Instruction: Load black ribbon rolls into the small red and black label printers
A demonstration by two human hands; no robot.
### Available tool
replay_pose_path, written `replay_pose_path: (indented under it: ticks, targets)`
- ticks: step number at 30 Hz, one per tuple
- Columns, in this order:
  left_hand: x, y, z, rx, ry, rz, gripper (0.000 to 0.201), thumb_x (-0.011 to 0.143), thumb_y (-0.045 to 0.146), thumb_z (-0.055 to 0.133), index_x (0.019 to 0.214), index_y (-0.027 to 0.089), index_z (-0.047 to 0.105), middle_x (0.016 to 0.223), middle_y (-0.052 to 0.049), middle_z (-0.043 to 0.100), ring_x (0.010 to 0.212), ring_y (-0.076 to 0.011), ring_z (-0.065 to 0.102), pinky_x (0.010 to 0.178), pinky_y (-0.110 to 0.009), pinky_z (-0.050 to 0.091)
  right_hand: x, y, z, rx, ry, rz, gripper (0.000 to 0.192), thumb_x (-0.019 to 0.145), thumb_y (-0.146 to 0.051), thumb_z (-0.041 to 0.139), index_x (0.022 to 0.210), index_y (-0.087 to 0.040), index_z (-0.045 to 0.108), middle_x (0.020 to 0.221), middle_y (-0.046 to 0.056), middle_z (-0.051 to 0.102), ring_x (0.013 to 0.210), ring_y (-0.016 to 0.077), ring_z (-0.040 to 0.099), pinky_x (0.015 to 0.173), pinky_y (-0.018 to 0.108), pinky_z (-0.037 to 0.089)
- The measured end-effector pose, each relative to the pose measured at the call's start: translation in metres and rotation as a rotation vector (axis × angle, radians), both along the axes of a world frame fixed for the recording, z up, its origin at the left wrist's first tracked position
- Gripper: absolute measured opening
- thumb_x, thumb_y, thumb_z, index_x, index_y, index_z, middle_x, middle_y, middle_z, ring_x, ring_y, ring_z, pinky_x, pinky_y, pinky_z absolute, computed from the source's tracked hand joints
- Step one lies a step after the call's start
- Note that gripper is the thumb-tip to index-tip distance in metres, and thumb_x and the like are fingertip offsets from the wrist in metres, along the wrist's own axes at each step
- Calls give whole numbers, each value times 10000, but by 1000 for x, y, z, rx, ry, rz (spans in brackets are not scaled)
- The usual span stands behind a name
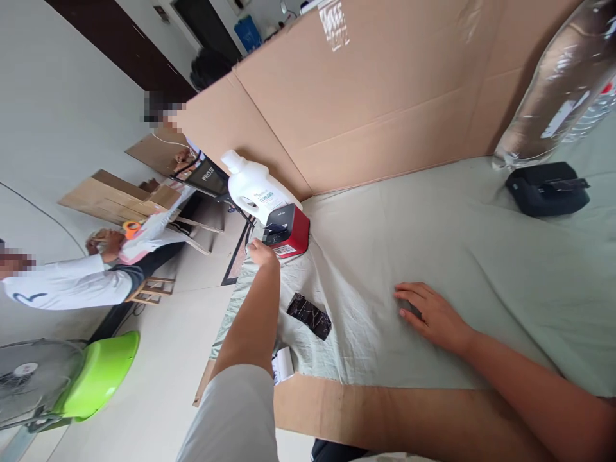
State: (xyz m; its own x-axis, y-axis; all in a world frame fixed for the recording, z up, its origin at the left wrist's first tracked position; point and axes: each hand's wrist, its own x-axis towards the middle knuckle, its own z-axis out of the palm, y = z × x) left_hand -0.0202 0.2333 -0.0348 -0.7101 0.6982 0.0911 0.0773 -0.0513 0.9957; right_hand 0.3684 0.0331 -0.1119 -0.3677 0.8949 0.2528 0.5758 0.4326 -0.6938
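Note:
My left hand (263, 252) reaches out to the left edge of the covered table. Its fingers are curled closed, with a small pale patch at their tips; what they hold, if anything, I cannot make out. Right beside it stands a red and black box-shaped device (299, 232), perhaps a small printer, with a barcode label low on its side. My right hand (433, 314) lies palm down on the grey-green cloth (366, 256), fingers apart, holding nothing. Between my arms lies a dark, flat rectangular thing (309, 316) with pale lines across it, like a phone.
A white jug (260, 189) stands behind the device. Cardboard (385, 96) walls the far side. A black case (547, 189) and a plastic-wrapped bundle (548, 96) are at the right. A white roll (285, 364) lies near my left arm. Left are a seated person (72, 282), a green basin (101, 378) and a fan (33, 378).

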Motion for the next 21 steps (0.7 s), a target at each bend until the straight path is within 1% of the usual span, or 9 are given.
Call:
replay_pose_path:
  ticks: [2,4,8,11,12,14,17,19,21]
  targets:
    - [28,-14,-3,40,65,87,108,928,282,477,1010,218,506,1243,-82,548,1369,-217,421,1157,-343,310,-2,-1,1,2,5,-6,290,939,-311,525,1175,-242,680,1278,104,671,1179,259,621,997,515,552]
    - [69,-40,-15,97,152,44,122,913,272,516,1021,216,527,1229,-65,538,1324,-206,440,1165,-328,284,-7,-5,1,-6,6,-14,271,927,-307,538,1140,-242,692,1254,100,683,1170,264,621,996,522,545]
    - [153,-117,-54,161,175,-366,251,911,424,576,1074,233,584,1181,-57,571,1222,-216,510,1123,-350,336,-13,-12,3,-54,24,40,233,911,-291,558,1089,-248,702,1188,80,713,1123,239,640,990,482,538]
    - [186,-168,-77,86,157,-535,315,913,504,573,1048,222,616,1174,-80,584,1186,-229,530,1092,-385,369,13,15,13,-25,-15,38,224,880,-348,622,1060,-253,715,1203,88,706,1144,255,640,1018,497,512]
    - [190,-178,-82,67,163,-575,325,915,517,566,1032,219,624,1168,-86,586,1169,-230,538,1079,-392,382,30,32,19,12,-56,-63,225,872,-364,635,1050,-256,722,1223,97,695,1192,278,618,1060,537,472]
    - [192,-189,-86,48,186,-634,323,922,520,552,993,216,636,1137,-89,593,1129,-227,553,1045,-396,411,75,74,37,113,-160,-376,247,834,-356,685,1047,-239,730,1298,126,653,1309,333,533,1126,620,362]
    - [189,-188,-84,26,213,-676,293,934,484,533,933,214,647,1059,-85,608,1068,-223,573,987,-392,450,151,132,62,175,-345,-758,469,850,-453,665,1160,-103,697,1523,246,443,1465,427,303,1107,671,267]
    - [189,-184,-82,17,236,-684,275,929,460,541,897,211,653,1018,-85,618,1034,-226,583,959,-393,463,191,152,70,119,-410,-909,770,922,-619,334,1107,38,690,1554,311,329,1456,506,233,1009,613,325]
    - [190,-183,-81,21,258,-689,259,917,445,559,885,209,662,998,-87,627,1009,-229,588,941,-400,469,215,156,70,-36,-379,-1014,823,888,-693,361,1087,39,682,1551,361,280,1403,503,346,944,569,406]
